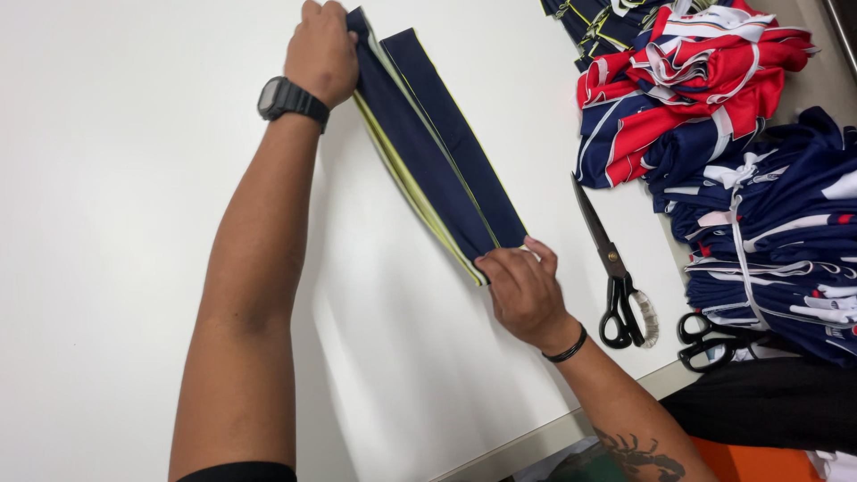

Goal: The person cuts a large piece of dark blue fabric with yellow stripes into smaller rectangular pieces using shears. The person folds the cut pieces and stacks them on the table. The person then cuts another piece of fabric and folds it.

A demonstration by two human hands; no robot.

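Observation:
A long stack of navy fabric strips with yellow-green edging (pixel 437 152) lies diagonally on the white table (pixel 116 178). My left hand (pixel 321 54), with a black watch on the wrist, grips the far end of the stack. My right hand (pixel 522 286), with a black band on the wrist, pinches the near end against the table. The strips are stretched straight between both hands.
Black-handled scissors (pixel 611 277) lie just right of the strips. A second pair of scissors (pixel 714 344) lies by a pile of navy, white and red garments (pixel 777 232). More red, white and navy fabric (pixel 687 80) is heaped at the back right. The table's front edge (pixel 536 437) runs below my right wrist.

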